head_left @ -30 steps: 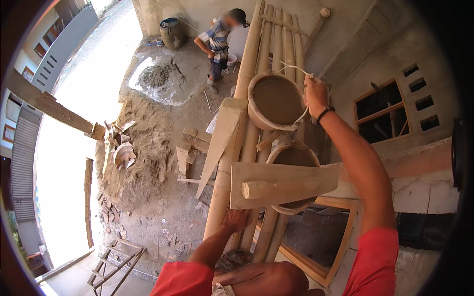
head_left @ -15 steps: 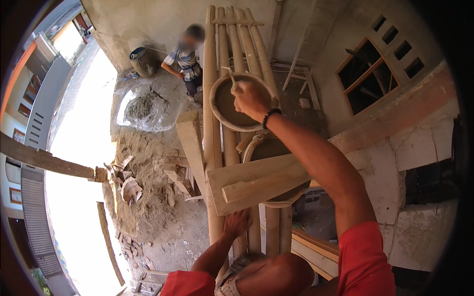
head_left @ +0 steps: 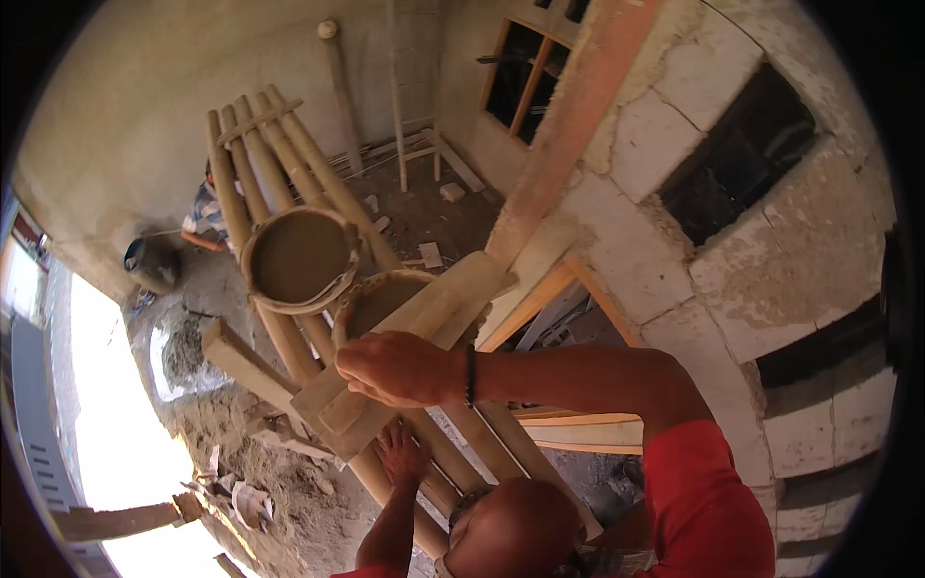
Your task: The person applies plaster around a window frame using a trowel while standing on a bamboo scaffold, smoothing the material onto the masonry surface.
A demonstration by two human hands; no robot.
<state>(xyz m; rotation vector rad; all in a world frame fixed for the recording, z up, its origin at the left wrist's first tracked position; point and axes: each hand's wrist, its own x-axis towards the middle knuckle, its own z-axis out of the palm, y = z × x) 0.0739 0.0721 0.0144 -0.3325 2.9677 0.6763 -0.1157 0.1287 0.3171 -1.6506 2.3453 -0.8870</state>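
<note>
My right hand point(head_left: 395, 368) has its fingers curled round the wooden handle on a flat board, a hand float point(head_left: 462, 299), lying across a mortar bucket point(head_left: 390, 297). Beyond it, another round bucket point(head_left: 299, 258) of grey slurry has its handle resting on the near rim. My left hand point(head_left: 401, 447) lies below the float on the bamboo poles point(head_left: 453, 462) of the platform, fingers spread. A wooden offcut point(head_left: 246, 364) sticks out at the platform's left.
A co-worker point(head_left: 204, 217) is partly hidden behind the bamboo. Below left are a dark barrel point(head_left: 149, 265), mixed mortar point(head_left: 181, 352) and a sand heap point(head_left: 231, 429). A block wall point(head_left: 626, 246) with openings stands close on my right. A ladder point(head_left: 400, 106) leans at the back.
My right hand has released the far bucket's handle, which now lies on the rim, and moved down onto the float. The view has swung rightward toward the wall. My left hand stays on the bamboo.
</note>
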